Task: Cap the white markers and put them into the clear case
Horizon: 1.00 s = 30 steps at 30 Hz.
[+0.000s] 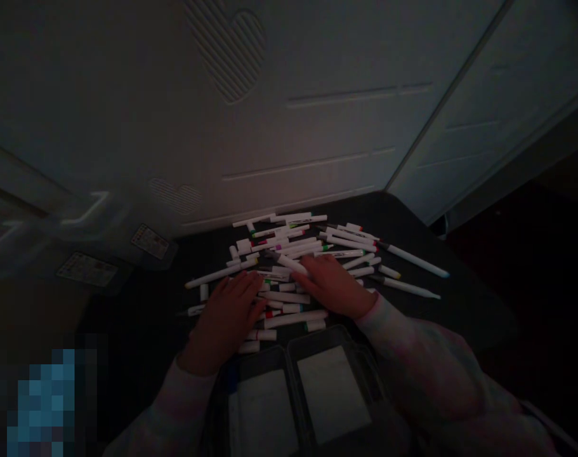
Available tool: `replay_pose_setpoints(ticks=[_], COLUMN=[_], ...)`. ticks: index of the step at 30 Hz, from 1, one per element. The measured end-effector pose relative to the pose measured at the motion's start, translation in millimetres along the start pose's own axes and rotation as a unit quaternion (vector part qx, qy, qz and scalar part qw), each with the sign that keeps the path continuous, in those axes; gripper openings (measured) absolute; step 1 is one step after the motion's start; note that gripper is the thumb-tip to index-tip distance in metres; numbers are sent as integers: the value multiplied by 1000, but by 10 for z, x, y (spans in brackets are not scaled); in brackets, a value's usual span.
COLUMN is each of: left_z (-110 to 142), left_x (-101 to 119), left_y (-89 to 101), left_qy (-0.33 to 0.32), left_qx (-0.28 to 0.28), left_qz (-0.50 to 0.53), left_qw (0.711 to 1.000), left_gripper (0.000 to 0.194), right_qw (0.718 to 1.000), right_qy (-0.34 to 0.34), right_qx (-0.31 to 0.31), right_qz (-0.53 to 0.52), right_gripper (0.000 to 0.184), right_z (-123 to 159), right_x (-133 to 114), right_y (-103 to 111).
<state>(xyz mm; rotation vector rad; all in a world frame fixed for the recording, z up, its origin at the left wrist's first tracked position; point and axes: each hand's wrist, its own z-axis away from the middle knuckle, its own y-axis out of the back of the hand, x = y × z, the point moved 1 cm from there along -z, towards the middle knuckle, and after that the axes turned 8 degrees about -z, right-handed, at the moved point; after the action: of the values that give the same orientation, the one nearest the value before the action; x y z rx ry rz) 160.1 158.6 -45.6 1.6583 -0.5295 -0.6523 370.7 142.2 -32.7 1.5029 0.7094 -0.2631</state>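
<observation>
A loose heap of white markers (295, 297) with coloured ends and several loose caps lies on a dark surface in front of me. My left hand (224, 317) rests palm down on the heap's left side, its fingers stretched out over the markers. On the right, my right hand (334, 284) has its thumb and fingers closed around a white marker (289, 261) with a grey end, which points to the upper left. Close to me stands a clear plastic case (292, 387) with two compartments, a pale sheet in each. One blue-ended marker (233, 406) lies in its left compartment.
Behind the heap rises a white panel (269, 139) with raised hearts and lines. Two clear containers with printed labels (86, 270) are at the left. The dark tabletop (464, 311) extends to the right. A pixelated blue patch (45, 400) covers the lower left. The scene is dim.
</observation>
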Motion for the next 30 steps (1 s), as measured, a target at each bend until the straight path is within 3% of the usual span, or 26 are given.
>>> replay_pose_setpoints(ticks=[7, 13, 17, 22, 26, 30], left_z=[-14, -25, -22, -21, -19, -14], left_x=[58, 64, 62, 54, 49, 44], left_y=[48, 62, 63, 68, 57, 37], left_qy=[-1, 4, 6, 12, 14, 10], left_qx=[-34, -42, -33, -33, -34, -24], left_qz=[-1, -5, -7, 3, 7, 0], left_qw=[999, 999, 999, 999, 999, 1000], left_gripper=[43, 43, 42, 42, 43, 42], right_qw=[985, 939, 915, 919, 938, 959], right_qy=[-50, -99, -142, -209, -245, -237], right_qx=[107, 228, 275, 275, 221, 157], right_qz=[-124, -238, -258, -191, -108, -25], right_gripper=[26, 32, 32, 26, 18, 12], right_z=[18, 22, 8, 35, 34, 4], right_x=[92, 202, 330, 482, 496, 446], right_y=[147, 278, 331, 412, 416, 338])
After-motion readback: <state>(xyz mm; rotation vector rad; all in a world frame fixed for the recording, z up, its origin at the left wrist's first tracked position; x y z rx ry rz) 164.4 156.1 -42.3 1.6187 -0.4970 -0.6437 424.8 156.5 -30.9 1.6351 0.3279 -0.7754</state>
